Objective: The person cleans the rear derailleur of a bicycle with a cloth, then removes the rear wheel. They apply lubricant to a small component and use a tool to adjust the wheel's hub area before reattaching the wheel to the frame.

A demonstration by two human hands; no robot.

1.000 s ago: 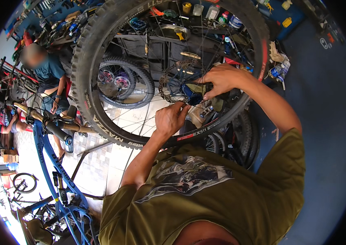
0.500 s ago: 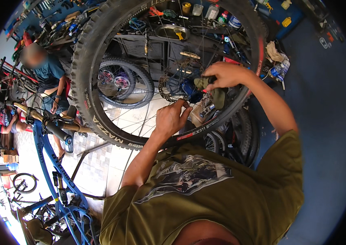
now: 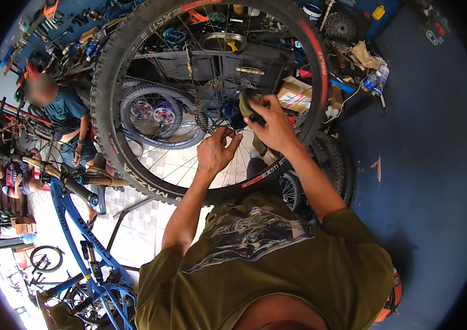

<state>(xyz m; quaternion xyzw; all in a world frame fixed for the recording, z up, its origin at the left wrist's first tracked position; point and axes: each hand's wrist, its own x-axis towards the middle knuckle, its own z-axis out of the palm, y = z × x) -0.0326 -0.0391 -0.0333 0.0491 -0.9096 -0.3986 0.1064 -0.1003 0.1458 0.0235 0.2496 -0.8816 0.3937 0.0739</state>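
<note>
Close around the hub [image 3: 231, 114] of a bicycle wheel [image 3: 108, 96], both bare hands work; take that blue hub as the centre of the dial. At seven o'clock, the left hand [image 3: 216, 151] has its thumb and index finger bent toward each other at the hub's lower edge; whether they pinch anything I cannot tell. Between three and four o'clock, the right hand [image 3: 274, 125] has its fingers and thumb clamped on an olive cloth [image 3: 249, 99], bunched just beside the hub.

Just off the hub at nine o'clock is a dark brake rotor [image 3: 202, 122]. The wheel stands before the person, its black tyre encircling both hands.

Seen through it, more wheels [image 3: 129, 118] lean farther off at nine o'clock, an oval tray [image 3: 207, 43] lies at twelve, and a cardboard box [image 3: 295, 98] sits between two and three. Beyond the tyre, a cassette [image 3: 340, 26] is between one and two. Well out at eight is a blue bicycle frame [image 3: 68, 220], and at nine a person in a dark teal shirt [image 3: 64, 110]. The wearer's olive T-shirt [image 3: 277, 269] fills six o'clock; a blue wall [image 3: 426, 170] stretches beyond four.
</note>
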